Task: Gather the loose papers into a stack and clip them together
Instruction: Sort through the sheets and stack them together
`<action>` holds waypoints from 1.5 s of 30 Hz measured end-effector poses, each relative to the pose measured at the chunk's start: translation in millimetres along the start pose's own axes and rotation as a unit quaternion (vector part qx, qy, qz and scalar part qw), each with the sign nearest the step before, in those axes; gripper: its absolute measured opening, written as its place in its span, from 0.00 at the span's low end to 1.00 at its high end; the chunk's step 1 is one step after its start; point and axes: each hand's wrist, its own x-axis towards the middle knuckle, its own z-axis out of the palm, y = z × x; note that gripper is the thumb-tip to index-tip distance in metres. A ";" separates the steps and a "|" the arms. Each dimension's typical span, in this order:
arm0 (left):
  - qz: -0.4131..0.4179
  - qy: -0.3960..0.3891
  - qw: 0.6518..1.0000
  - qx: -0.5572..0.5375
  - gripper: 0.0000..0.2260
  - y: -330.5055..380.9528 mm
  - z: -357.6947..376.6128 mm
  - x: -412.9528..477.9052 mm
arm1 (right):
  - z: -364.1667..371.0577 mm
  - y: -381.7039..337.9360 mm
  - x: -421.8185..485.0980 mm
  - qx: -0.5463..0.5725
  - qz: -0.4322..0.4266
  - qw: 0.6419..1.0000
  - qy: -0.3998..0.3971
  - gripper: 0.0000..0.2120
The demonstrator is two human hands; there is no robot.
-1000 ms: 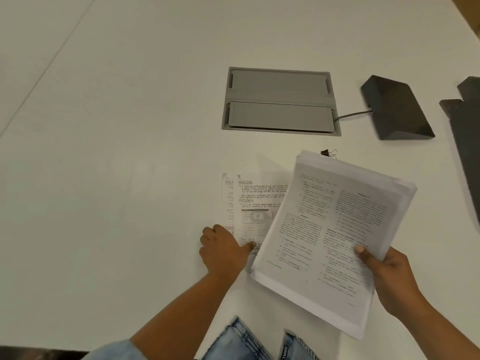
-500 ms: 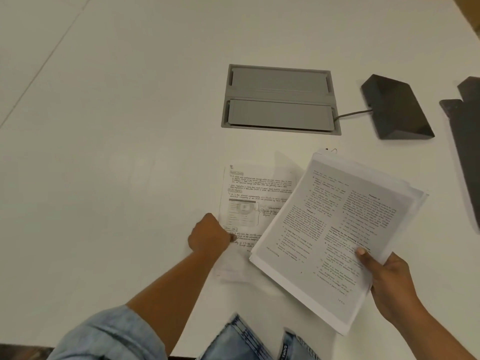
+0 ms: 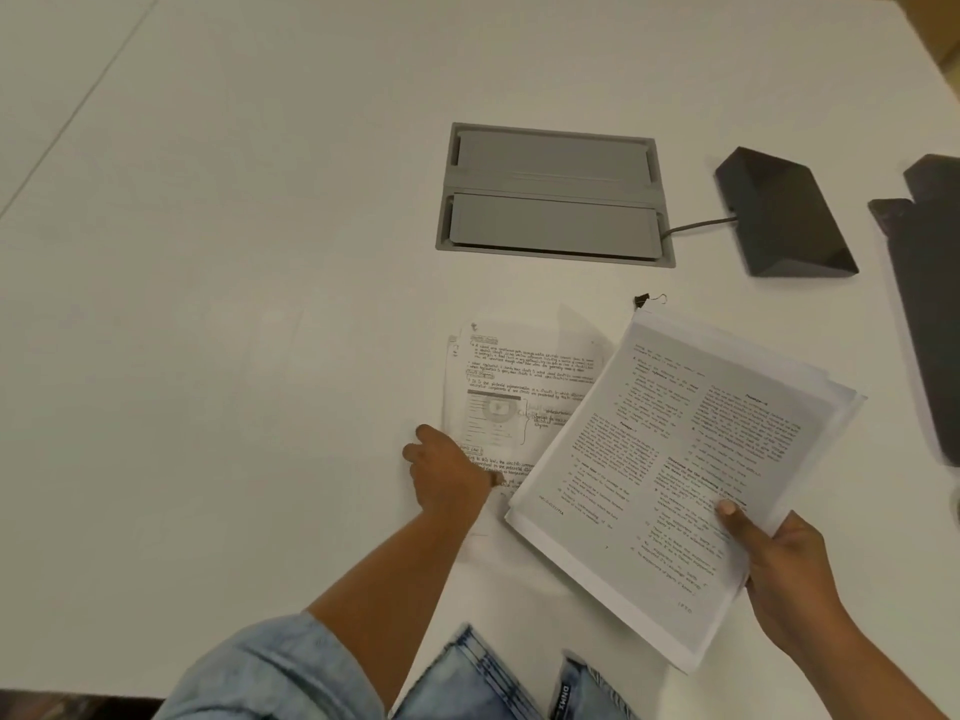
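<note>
Left hand [image 3: 449, 475], pinching the loose sheets [image 3: 519, 376], has dragged them left of the stack [image 3: 675, 459] the right hand [image 3: 779, 569] grips; merging comes next

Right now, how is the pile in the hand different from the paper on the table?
The stack is thick and held by the right hand; the loose sheet is thin and lies on the table. The stack is typed; the loose sheet looks handwritten. Both are white.

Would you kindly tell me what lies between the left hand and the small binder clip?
In the head view, loose handwritten sheets lie between the left hand and the binder clip, then a little bare table.
</note>
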 end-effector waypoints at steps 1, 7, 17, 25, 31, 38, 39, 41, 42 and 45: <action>-0.011 -0.013 0.999 -0.029 0.42 1.0 -1.6 2.6 | -1.7 -0.1 -0.8 0.001 -0.002 1.000 -0.002 0.16; 0.052 -0.069 0.994 -0.060 0.21 -17.9 -14.3 24.3 | -7.0 -5.5 -3.5 0.003 -0.003 1.000 -0.018 0.24; 0.152 0.050 0.945 -0.286 0.11 -30.3 -156.5 21.8 | -4.4 -22.7 -3.3 0.002 -0.028 0.999 -0.036 0.30; 0.197 -0.135 0.909 -0.340 0.11 -5.2 -163.6 -39.6 | 49.8 -31.5 7.5 -0.032 -0.052 0.994 -0.087 0.14; 0.235 -0.209 0.900 -0.303 0.11 8.8 -127.2 -55.0 | 86.2 -46.8 9.4 -0.056 -0.040 0.989 -0.131 0.11; 0.230 -0.153 0.921 -0.274 0.33 19.6 -122.2 -39.8 | 93.3 -62.3 9.2 0.011 0.008 0.988 -0.155 0.10; 0.191 -0.206 0.904 -0.323 0.29 22.4 -121.9 -36.1 | 92.4 -64.3 9.8 0.022 0.019 0.988 -0.151 0.08; 0.150 -0.282 0.874 -0.366 0.20 27.8 -120.4 -32.9 | 92.1 -70.6 9.8 0.039 0.035 0.989 -0.139 0.13; 0.151 -0.291 0.871 -0.365 0.18 29.6 -119.3 -33.7 | 90.6 -72.1 11.3 0.043 0.032 0.988 -0.146 0.17; 0.153 -0.294 0.863 -0.382 0.17 33.5 -113.2 -33.2 | 90.0 -74.1 15.7 0.024 -0.023 0.982 -0.184 0.25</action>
